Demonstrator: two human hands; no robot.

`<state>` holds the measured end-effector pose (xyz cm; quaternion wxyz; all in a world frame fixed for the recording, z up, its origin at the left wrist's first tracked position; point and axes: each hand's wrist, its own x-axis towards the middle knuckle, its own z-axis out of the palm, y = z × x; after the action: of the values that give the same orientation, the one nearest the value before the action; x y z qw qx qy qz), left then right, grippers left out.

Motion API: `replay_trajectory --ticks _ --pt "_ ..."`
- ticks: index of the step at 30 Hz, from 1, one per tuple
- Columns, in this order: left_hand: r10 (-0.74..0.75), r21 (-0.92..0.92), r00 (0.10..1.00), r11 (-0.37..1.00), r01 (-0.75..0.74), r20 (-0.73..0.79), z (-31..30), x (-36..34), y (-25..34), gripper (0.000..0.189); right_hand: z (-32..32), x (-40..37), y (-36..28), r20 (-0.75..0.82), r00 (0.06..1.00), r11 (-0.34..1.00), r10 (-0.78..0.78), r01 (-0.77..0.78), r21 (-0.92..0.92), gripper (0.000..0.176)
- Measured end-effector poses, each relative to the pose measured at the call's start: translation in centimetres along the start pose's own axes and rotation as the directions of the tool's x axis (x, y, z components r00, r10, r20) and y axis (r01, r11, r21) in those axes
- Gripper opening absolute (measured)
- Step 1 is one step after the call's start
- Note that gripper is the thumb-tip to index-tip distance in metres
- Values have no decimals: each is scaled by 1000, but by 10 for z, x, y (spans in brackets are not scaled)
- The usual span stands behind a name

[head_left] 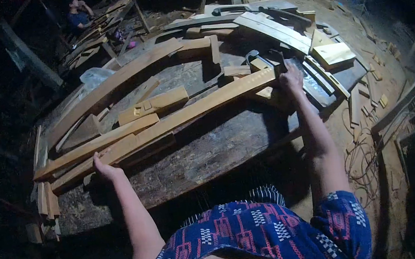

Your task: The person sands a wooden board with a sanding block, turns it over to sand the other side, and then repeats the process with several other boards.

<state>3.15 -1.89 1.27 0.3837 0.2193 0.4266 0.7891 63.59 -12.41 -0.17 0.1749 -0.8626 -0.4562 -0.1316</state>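
Observation:
A long squared wooden beam [199, 110] runs slantwise over the workbench, its right end higher in the view. My left hand [106, 167] grips the beam near its left end, thumb on the near side and fingers mostly hidden beneath. At the far right end, my right hand [291, 78] is closed around a dark tool [277, 61] that touches the beam's end; its kind is hard to tell in the shadow. Behind the beam lie a shorter beam [108, 142] and a block with cut mortises [153, 105].
The worn workbench [201, 157] also bears a curved wooden piece [110, 82], pale boards [278, 32], a clear plastic bag [95, 77] and a light block [333, 53]. Cables [364, 166] and offcuts litter the floor at right. Another person [79, 15] sits at the back left.

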Motion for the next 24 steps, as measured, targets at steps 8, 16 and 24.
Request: replay_trajectory --ticks 8,16,24 --pt "-24 -116 999 993 27 27 -7 10 -9 44 -43 -131 -210 7 879 847 -476 456 272 67" --pt "187 229 958 944 -237 217 10 -47 40 59 -74 -219 -411 -119 523 370 -844 728 577 61" --pt "252 -53 949 968 -247 189 -5 -21 -1 66 -59 -221 -432 -249 432 193 -867 752 631 48"
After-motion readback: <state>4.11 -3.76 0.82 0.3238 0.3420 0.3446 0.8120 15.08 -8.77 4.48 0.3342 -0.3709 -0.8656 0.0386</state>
